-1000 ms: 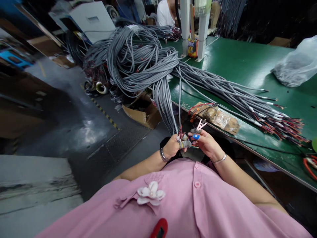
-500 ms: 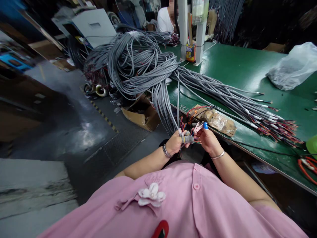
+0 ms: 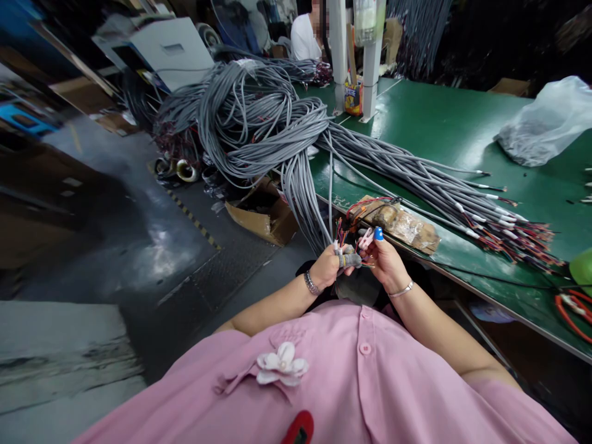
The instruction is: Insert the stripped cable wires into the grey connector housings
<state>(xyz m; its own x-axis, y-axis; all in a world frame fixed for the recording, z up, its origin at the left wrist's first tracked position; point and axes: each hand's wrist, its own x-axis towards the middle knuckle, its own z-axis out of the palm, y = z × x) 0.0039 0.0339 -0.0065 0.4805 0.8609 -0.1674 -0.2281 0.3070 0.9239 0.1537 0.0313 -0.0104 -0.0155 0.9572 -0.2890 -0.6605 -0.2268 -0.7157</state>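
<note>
My left hand (image 3: 329, 265), with grey cloth covers on some fingers, is closed around the end of a grey cable (image 3: 331, 203). Thin coloured wires (image 3: 341, 231) fan out above its grip. Just to the right, my right hand (image 3: 387, 264) wears a blue cap on the thumb and pinches a small pale pink clip-like tool (image 3: 366, 238). Coloured wire ends lie between the two hands, close to the tool. Whether the tool's tip touches a wire I cannot tell.
A large heap of grey cables (image 3: 259, 117) drapes over the green table (image 3: 430, 117), its stripped ends spread rightward. Beyond the hands lies a taped wooden block (image 3: 407, 225). A cardboard box (image 3: 266, 219) stands below. A plastic bag (image 3: 541, 126) rests at right; a person (image 3: 305, 37) sits behind.
My right hand and the pink tool have shifted slightly left, nearer my left hand, and the tool is turned a little more upright. The left hand keeps its grip on the cable.
</note>
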